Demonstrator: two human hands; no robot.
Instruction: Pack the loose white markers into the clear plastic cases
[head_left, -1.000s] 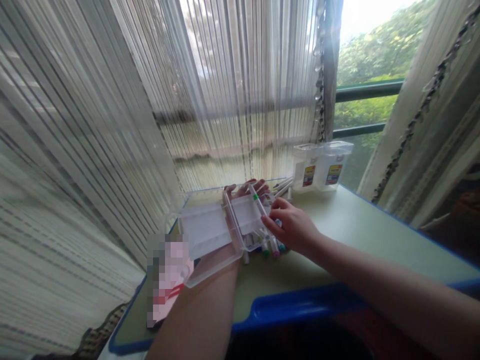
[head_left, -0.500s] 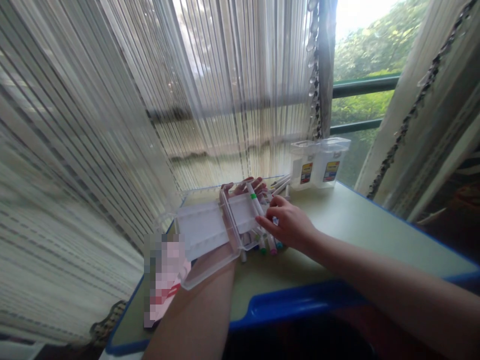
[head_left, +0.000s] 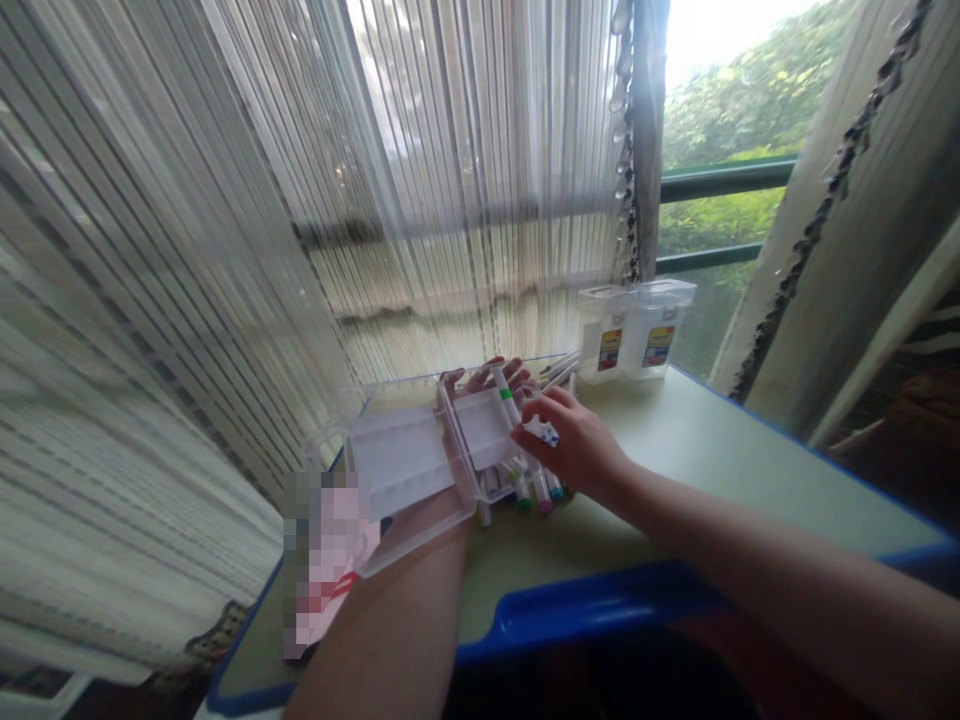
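A clear plastic case (head_left: 401, 460) with a white insert lies opened out over my left forearm. My left hand (head_left: 491, 374) is mostly behind it; its thumb and fingers show around the case's far edge, supporting it. In the right half lies a white marker (head_left: 504, 393) with a green band. My right hand (head_left: 574, 432) pinches the lower end of this marker between thumb and forefinger. Several more white markers (head_left: 541, 492), with green, pink and teal ends, lie on the table under and beside the case.
Two clear upright containers (head_left: 637, 335) with coloured labels stand at the table's far edge. More pens (head_left: 561, 370) lie beside them. A pink item (head_left: 337, 560), partly blurred, rests at the left. The table (head_left: 712, 450) has a blue rim; striped curtains (head_left: 450, 180) hang behind.
My right fingers have curled more around the lower end of the green-banded marker. The left hand and case stay nearly still; the view has shifted slightly.
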